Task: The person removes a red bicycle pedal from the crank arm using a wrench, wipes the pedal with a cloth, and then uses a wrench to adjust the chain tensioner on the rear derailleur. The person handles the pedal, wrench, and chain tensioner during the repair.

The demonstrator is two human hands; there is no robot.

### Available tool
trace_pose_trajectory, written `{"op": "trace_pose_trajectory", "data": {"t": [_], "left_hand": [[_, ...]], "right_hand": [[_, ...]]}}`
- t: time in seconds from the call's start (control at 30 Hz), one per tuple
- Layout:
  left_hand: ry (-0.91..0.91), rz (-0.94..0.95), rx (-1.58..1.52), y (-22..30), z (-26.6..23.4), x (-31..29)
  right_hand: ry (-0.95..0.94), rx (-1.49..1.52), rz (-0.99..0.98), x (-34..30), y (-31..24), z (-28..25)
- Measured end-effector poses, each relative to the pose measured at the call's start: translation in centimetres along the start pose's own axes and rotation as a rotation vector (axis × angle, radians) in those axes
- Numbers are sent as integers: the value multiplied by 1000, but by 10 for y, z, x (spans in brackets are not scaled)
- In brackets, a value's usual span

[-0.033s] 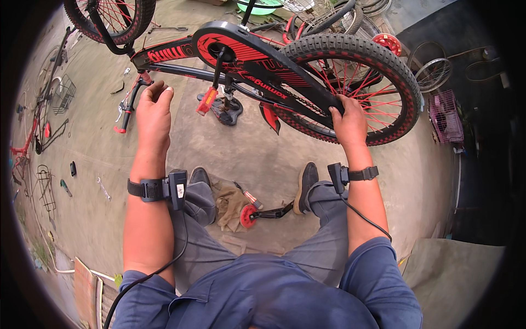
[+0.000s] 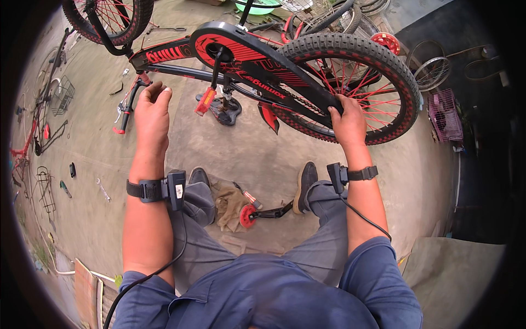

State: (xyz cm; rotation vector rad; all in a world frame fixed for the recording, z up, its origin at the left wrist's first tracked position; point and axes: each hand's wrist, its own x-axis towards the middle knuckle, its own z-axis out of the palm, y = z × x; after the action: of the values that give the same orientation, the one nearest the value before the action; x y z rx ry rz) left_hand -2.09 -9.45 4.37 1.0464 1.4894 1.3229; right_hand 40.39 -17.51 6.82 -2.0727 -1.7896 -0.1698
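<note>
I have the bicycle [image 2: 246,64] at 12 o'clock, upside down, its saddle [image 2: 223,112] beneath the frame and its rear wheel [image 2: 364,79] between 1 and 2; at 2 o'clock my right hand [image 2: 350,119] grasps the rear end of the black chain guard [image 2: 274,70], thumb on its edge, fingers partly hidden; at 10 o'clock my left hand [image 2: 152,112] hangs near the handlebar [image 2: 127,111], fingers loosely bent, and from my feed I cannot tell whether it holds anything; toward 6 o'clock, between the legs, a small red wheel [image 2: 247,216] on a black arm [image 2: 272,213] lies beside a brown cloth [image 2: 229,207]; a wrench [image 2: 103,189] lies at 9 o'clock.
</note>
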Motion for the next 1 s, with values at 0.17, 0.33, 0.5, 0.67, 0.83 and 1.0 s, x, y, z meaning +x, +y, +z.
{"op": "trace_pose_trajectory", "data": {"t": [0.17,0.33,0.5,0.67,0.83,1.0], "left_hand": [[-5,-4,0,-1,0,1],[-14,-11,-20,2,-3,0],[-47,-31,0,-1,-5,2],[-48,-24,5,-6,-6,4],[-44,-16,24,-9,-4,6],[-45,-41,35,-13,-4,7]], "right_hand": [[11,13,33,-3,5,-2],[15,0,75,-9,13,-8],[23,-4,130,-23,37,-28],[12,170,279,-41,68,-54],[16,427,452,-56,93,-63],[-56,668,545,-66,106,-41]]}}
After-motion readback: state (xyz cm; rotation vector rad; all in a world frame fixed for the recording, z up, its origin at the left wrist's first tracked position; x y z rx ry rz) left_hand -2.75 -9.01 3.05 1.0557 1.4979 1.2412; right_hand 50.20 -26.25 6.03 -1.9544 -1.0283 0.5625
